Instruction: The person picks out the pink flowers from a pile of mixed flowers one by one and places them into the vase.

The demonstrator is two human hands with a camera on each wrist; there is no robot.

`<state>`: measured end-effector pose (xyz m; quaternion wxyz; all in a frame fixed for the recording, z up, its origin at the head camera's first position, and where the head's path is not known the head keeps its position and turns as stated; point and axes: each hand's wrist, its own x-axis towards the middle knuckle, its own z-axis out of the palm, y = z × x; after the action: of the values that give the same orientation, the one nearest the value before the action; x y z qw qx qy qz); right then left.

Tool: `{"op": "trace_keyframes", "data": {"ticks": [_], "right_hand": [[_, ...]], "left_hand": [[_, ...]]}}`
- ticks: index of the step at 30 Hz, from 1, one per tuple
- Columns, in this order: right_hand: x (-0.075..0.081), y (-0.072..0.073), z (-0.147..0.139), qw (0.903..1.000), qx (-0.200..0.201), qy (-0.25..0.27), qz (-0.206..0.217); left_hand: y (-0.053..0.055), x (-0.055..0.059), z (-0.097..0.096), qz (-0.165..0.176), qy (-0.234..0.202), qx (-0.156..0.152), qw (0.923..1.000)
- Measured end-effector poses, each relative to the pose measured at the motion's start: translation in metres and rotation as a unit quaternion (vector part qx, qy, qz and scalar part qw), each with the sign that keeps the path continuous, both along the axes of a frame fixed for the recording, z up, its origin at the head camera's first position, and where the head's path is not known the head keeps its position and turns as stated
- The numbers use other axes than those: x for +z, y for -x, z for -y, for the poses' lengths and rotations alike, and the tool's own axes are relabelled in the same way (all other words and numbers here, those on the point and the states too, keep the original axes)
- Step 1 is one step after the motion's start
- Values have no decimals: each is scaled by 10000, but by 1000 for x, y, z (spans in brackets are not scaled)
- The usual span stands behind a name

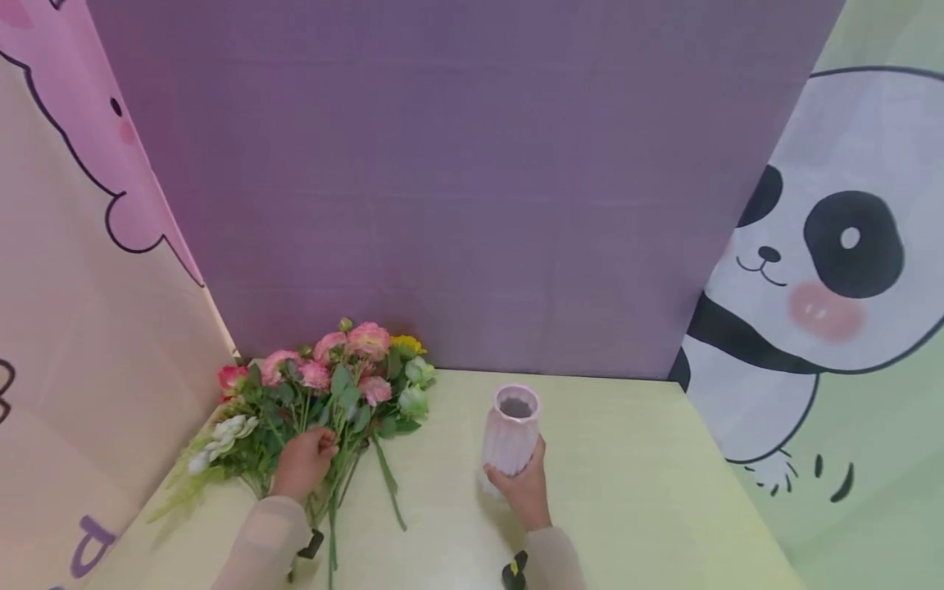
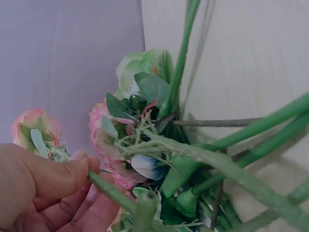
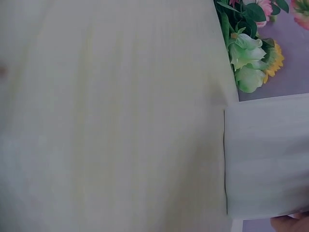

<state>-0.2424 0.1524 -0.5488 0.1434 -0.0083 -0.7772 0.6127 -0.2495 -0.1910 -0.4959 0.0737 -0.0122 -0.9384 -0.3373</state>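
On the left of the table, my left hand (image 1: 304, 464) reaches into a pile of artificial flowers (image 1: 354, 393). In the left wrist view, its thumb and fingers pinch a green flower stem (image 2: 112, 192). A pink flower (image 2: 37, 126) shows just past that hand. My right hand (image 1: 525, 485) grips a pale pink, ribbed vase (image 1: 510, 442) around its lower part, with the open mouth facing up. The right wrist view shows the vase's side (image 3: 268, 159) and a few fingertips (image 3: 289, 223); whether its base touches the table cannot be told.
White flowers (image 1: 230, 434), green flowers (image 1: 415, 401) and a yellow flower (image 1: 407, 344) belong to the same pile. Loose stems (image 1: 389, 479) stick out toward the front of the pale yellow table (image 1: 634, 475). A purple backdrop (image 1: 472, 180) stands behind, and a panda-printed wall (image 1: 848, 246) at right.
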Motion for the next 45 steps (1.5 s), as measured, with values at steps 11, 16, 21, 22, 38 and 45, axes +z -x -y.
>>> {"op": "trace_keyframes", "data": {"ticks": [11, 16, 21, 22, 38, 45], "right_hand": [[-4, -1, 4, 9999, 11, 135, 18], [12, -8, 6, 9999, -5, 76, 70], [-4, 0, -1, 9999, -74, 28, 77], [-4, 0, -1, 9999, -80, 33, 67], [-2, -3, -1, 9997, -52, 124, 195], [4, -4, 2, 9994, 57, 301, 176]], "left_hand": [[3, 9, -6, -86, -173, 66, 9998], [3, 12, -11, -78, -207, 102, 9997], [0, 17, -17, -396, -309, 1, 9987], [0, 18, -18, -478, -339, -18, 9983], [-11, 30, -39, -962, -588, -163, 9935], [-12, 33, -43, -772, -732, -155, 9942]]}}
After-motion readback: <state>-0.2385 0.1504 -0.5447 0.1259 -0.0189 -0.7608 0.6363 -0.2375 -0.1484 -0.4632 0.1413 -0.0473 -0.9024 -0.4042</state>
